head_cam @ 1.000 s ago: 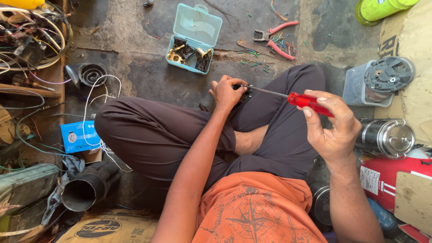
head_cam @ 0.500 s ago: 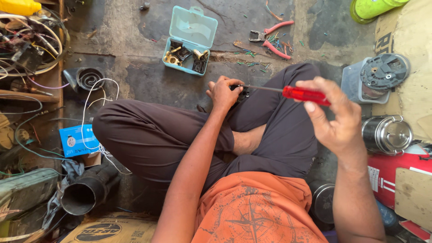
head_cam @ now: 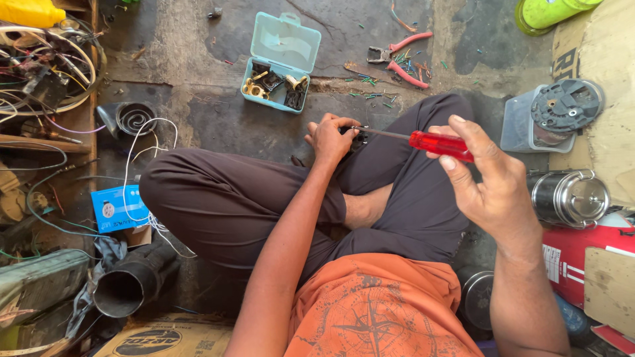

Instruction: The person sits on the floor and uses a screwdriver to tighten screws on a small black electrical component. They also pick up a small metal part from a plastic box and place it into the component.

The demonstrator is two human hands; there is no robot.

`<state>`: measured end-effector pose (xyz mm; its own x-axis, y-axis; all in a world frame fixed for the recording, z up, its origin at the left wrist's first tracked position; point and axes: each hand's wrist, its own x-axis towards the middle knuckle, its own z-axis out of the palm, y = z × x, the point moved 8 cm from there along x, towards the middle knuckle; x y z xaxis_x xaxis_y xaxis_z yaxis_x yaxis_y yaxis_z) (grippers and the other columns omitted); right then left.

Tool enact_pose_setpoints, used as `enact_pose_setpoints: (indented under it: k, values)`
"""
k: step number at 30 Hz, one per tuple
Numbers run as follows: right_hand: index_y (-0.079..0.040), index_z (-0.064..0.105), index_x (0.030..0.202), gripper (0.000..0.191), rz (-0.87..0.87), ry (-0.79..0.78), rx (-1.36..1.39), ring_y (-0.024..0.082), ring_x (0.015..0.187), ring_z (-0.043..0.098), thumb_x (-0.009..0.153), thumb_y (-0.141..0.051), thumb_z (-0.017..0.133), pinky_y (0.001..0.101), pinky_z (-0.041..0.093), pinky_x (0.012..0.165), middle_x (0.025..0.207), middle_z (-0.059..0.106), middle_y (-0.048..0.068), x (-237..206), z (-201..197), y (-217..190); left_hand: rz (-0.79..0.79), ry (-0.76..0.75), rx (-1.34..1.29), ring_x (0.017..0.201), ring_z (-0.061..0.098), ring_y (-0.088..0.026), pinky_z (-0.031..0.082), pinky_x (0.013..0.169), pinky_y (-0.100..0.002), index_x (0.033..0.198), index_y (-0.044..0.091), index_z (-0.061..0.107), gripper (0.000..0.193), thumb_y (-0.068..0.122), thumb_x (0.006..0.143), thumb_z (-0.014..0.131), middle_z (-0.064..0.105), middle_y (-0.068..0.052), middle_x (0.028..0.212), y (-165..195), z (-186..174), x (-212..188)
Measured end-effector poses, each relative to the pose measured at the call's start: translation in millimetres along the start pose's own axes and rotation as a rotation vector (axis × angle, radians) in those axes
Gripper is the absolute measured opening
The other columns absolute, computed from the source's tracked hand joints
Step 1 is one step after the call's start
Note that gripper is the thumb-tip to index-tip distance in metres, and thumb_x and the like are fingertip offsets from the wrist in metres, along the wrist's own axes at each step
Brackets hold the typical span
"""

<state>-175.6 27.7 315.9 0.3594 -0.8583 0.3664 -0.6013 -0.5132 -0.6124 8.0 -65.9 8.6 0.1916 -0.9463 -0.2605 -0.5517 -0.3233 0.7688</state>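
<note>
While seated cross-legged on floor, person works over the knee. L hand [head_cam: 331, 137] closed round small dark part [head_cam: 358, 137], mostly hidden, pinned on the knee at 12 o'clock from torso. R hand [head_cam: 493, 178] pinches red handle of screwdriver [head_cam: 440, 145] w/ thumb + fingers. Shaft long axis runs approx 3-to-9 o'clock, tip meeting the part just R of L fingers. L hand is on the part; R hand well apart, at handle end. Pliers [head_cam: 400, 56] and open box [head_cam: 281, 63] lie at 12 o'clock, beyond the knee.
</note>
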Motion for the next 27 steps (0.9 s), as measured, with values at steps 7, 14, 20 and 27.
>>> enact_pose_setpoints:
  k: [7,14,20,27]
  values:
    - [0.000,0.067,0.115,0.037,0.164,0.202,-0.309,0.023,0.075,0.070,0.091,-0.019,0.089,0.0330,0.054,0.068,0.096,0.071,0.013,4,-8,6,0.022,0.008,0.032,0.118,0.049,-0.026,0.031,0.104,-0.050,0.094,0.038,0.083,0.020,0.027,0.077,0.085,0.067,0.012,0.108,-1,4,3]
    - [0.000,0.049,0.140,0.044,0.057,0.176,-0.114,0.025,0.104,0.069,0.106,-0.016,0.072,0.0383,0.056,0.091,0.136,0.060,0.021,25,-11,-5,0.022,0.041,0.027,0.117,0.053,-0.026,0.034,0.101,-0.052,0.098,0.028,0.077,0.031,0.024,0.070,0.089,0.070,0.011,0.107,-11,9,9]
    - [-0.005,0.039,0.141,0.037,-0.162,0.186,0.094,0.025,0.105,0.071,0.115,-0.014,0.063,0.0343,0.058,0.093,0.149,0.050,0.023,21,8,-8,0.078,0.086,0.098,0.114,0.051,-0.032,0.035,0.098,-0.052,0.095,0.026,0.079,0.029,0.028,0.068,0.091,0.068,0.003,0.108,-8,8,8]
    - [-0.003,0.051,0.129,0.037,-0.061,0.191,-0.250,0.035,0.099,0.072,0.101,-0.008,0.075,0.0391,0.057,0.087,0.123,0.061,0.020,15,2,-13,0.044,0.021,0.068,0.115,0.052,-0.030,0.035,0.101,-0.052,0.096,0.028,0.080,0.024,0.029,0.073,0.087,0.071,0.005,0.100,-6,7,8]
